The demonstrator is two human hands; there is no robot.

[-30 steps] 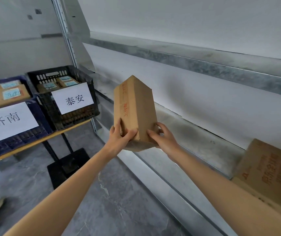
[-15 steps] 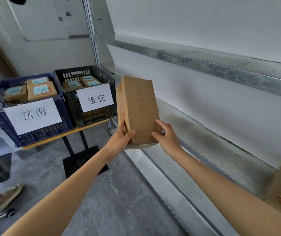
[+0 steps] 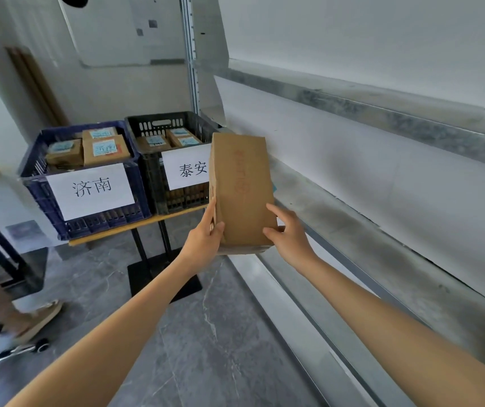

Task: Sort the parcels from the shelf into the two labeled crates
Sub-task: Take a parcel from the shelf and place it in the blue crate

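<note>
Two hands: both hold one parcel (image 3: pixel 242 189). The left hand (image 3: pixel 204 245) clasps its lower left edge with the thumb on the near face, and the right hand (image 3: pixel 289 239) mirrors it on the lower right edge.
Parcel, place: in the air just off the front lip of the shelf (image 3: pixel 382 259), above the floor and touching nothing but the hands.
Parcel, long axis: it stands on end, nearly upright, with the top tipped a little away from the person. The broad brown face with faint red print looks back at them.
Crates from the hands: ahead and to the left, side by side on a small table (image 3: pixel 135 227). The black crate (image 3: pixel 159 124) is the closer, and the parcel hides part of its sign (image 3: pixel 189 170). The blue crate (image 3: pixel 103 221) sits further left, with its own sign (image 3: pixel 91 189) in full view.
Nearer hand: the left, which is on the crate side of the parcel.
Destination: I cannot tell. Only a sliver of blue shows at the parcel's right edge (perhaps its label, on the hidden face).
Crate contents: both already hold parcels lying flat, blue labels up.
Coming move, as I judge it: carry forward and left, then tip the long axis down flat to match — which crate depends on reading that hidden face first.
</note>
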